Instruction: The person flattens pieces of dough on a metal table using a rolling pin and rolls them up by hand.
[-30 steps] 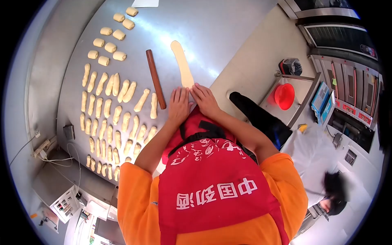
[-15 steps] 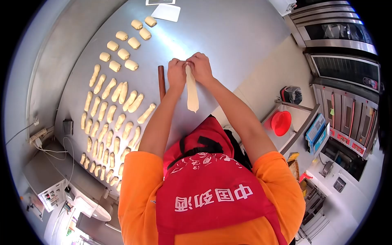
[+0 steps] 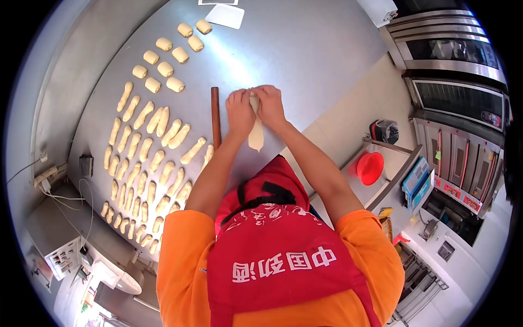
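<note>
Pale, creamy dough takes centre stage: we have one long dough strip (image 3: 256, 136) on the steel table (image 3: 316, 49), running from between the two hands toward the red apron (image 3: 283, 267), its near end narrowing to a little point. And look at the hands! The left hand (image 3: 241, 113) and the right hand (image 3: 269, 106) are side by side at the far end, fingers curled over, one on each flank. We can't tell whether they pinch the dough or merely press on it, because the knuckles hide the contact. Working as a matched pair seems sensible to us, since even pressure should hold such a soft band straight.

Just beyond the left hand lies the rolling pin (image 3: 215, 114), untouched by the fingers, its near end hidden behind the forearm. Parked there, we reckon, it's close to reach yet clear of the strip.

Over to the left, what a line-up! Slim dough pieces (image 3: 134, 145) fill row after row, most spaced apart, presumably against sticking, though a few touch. Past them, short dough rolls (image 3: 180, 54) sit in their own group, probably so the two shapes don't get mixed. Farther off, we spot a white card (image 3: 225, 16) near the far edge.
</note>
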A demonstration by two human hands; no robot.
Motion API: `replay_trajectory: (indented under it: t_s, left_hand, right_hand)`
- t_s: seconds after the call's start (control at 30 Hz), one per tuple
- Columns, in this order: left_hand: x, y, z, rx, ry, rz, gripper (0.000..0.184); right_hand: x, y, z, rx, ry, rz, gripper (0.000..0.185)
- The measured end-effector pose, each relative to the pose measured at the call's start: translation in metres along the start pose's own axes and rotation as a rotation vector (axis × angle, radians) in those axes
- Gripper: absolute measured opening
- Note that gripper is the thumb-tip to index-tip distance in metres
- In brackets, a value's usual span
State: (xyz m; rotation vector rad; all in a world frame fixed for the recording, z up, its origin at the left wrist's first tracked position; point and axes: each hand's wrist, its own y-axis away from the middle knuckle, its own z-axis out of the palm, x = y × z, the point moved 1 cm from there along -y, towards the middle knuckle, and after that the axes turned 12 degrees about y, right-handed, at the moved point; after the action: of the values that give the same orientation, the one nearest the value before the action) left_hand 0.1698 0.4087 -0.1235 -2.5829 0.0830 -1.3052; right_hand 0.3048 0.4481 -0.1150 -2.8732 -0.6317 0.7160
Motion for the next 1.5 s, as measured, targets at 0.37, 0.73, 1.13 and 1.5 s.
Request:
replay_trajectory:
  t_s: [0.37, 0.73, 1.13, 1.5]
  left_hand:
    - [0.011, 0.037, -0.009, 0.101, 0.192, -0.088, 0.041]
    - [0.030, 0.110, -0.030, -0.054, 0.107, 0.080, 0.031]
    - [0.024, 0.129, -0.038, -0.151, 0.243, 0.074, 0.014]
    - [0.029, 0.124, -0.039, -0.138, 0.176, 0.070, 0.019]
  right_hand:
    - [-0.023, 0.045, -0.023, 0.175, -0.158, 0.206, 0.034]
    - [-0.038, 0.127, -0.026, 0.159, 0.041, -0.129, 0.027]
    - [-0.037, 0.153, -0.031, -0.096, -0.024, -0.094, 0.021]
    - [-0.044, 0.123, -0.040, -0.049, 0.056, -0.143, 0.045]
